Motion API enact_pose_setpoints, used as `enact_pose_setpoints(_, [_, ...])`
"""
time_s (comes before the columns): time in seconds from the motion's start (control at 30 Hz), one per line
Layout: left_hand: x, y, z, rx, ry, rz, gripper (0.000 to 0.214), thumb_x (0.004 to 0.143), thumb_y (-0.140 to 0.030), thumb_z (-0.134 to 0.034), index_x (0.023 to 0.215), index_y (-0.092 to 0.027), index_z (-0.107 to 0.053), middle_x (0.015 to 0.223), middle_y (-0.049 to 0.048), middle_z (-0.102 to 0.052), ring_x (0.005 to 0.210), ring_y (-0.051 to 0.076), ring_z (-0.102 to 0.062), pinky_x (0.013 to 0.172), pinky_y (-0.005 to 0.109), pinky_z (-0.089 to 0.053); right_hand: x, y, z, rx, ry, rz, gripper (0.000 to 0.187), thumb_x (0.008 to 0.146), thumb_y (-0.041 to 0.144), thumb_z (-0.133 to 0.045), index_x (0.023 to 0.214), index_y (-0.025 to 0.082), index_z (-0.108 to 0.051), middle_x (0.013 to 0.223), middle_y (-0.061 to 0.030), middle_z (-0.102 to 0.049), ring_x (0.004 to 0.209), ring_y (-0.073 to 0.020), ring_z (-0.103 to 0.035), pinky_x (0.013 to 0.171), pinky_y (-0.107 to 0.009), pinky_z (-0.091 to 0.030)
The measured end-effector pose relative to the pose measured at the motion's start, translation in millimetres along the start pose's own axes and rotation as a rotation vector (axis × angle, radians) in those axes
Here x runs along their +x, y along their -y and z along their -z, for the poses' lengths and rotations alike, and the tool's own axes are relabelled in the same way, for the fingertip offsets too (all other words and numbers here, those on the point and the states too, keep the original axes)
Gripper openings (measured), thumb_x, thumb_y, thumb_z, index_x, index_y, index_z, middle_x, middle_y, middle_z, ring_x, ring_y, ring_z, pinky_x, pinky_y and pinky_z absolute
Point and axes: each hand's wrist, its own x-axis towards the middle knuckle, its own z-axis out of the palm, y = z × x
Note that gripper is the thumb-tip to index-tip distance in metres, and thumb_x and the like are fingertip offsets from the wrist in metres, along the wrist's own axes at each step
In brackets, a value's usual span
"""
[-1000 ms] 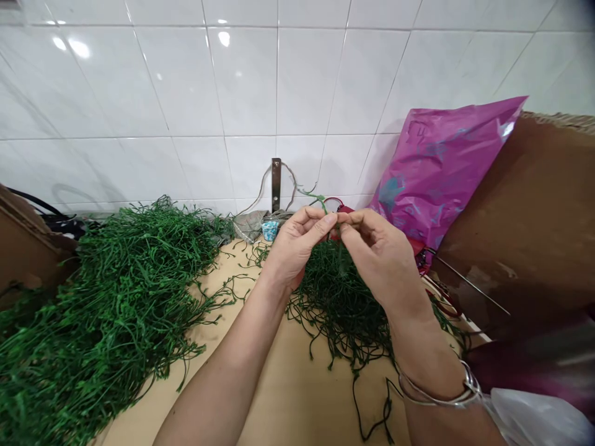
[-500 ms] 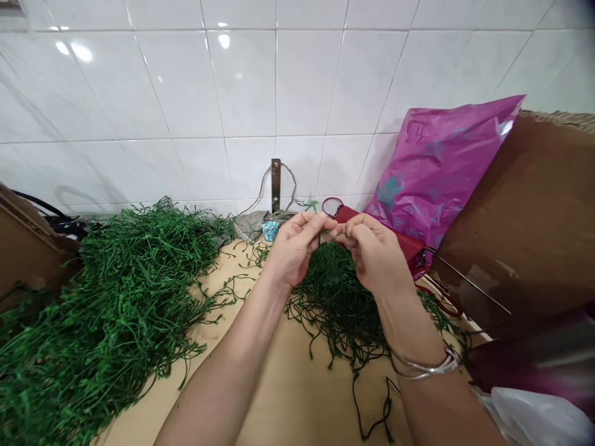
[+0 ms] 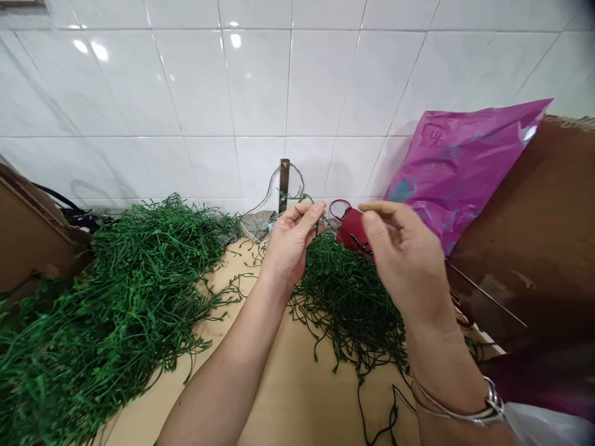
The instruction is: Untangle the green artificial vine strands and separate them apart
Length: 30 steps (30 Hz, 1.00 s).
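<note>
Drawn away from your left hand (image 3: pixel 288 248), your right hand (image 3: pixel 404 257) now hangs open and apart, while your left fingertips (image 3: pixel 316 210) pinch a thin green plastic stem (image 3: pixel 307 199) above the dark tangle of stems (image 3: pixel 346 303) on the tan board (image 3: pixel 288 384), a large bright green heap (image 3: pixel 134 291) still lying to its left.

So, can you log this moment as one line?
left hand: pinches green vine strand | right hand: nothing visibly held | below: dark green strand tangle
</note>
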Motion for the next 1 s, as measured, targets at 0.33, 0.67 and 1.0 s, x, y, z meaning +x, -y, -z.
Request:
enact_pose_setpoints(0.33, [-15,-7,-3.2,-0.011,0.081,0.044,0.018,0.077,-0.023,-0.080,0.075,-0.015,-0.064,0.085,0.0017,-0.075,0.072,0.009,-0.061,0.080,0.026,-0.046,-12,8,-29,0.295,0.199,-0.096,0.022,0.091,0.041,-0.059,0.088,0.020,-0.066,0.087,-0.0041,-0.072,0.081,-0.0177,-0.064,0.080,-0.033,-0.051])
enact_pose_setpoints(0.67, [-53,-23,18.4,-0.035,0.019,0.070,0.032,0.065,-0.028,-0.090,0.076,-0.013,-0.064,0.075,0.0020,-0.074,0.074,0.010,-0.065,0.080,0.024,-0.047,-39,19,-43,0.450,0.390,-0.115,0.025,0.085,0.044,-0.064,0.089,0.020,-0.060,0.088,-0.0047,-0.070,0.088,-0.0188,-0.066,0.090,-0.037,-0.052])
enact_pose_setpoints(1.0, [-93,-16,69.9,0.197,0.125,0.160,0.040,0.061,-0.040,-0.092,0.071,-0.013,-0.064,0.067,0.0011,-0.070,0.062,0.008,-0.058,0.068,0.023,-0.042,-68,40,-13,-0.368,0.781,0.244,0.019,0.098,0.024,-0.039,0.082,0.024,-0.049,0.072,-0.0006,-0.061,0.064,-0.0175,-0.053,0.062,-0.028,-0.038])
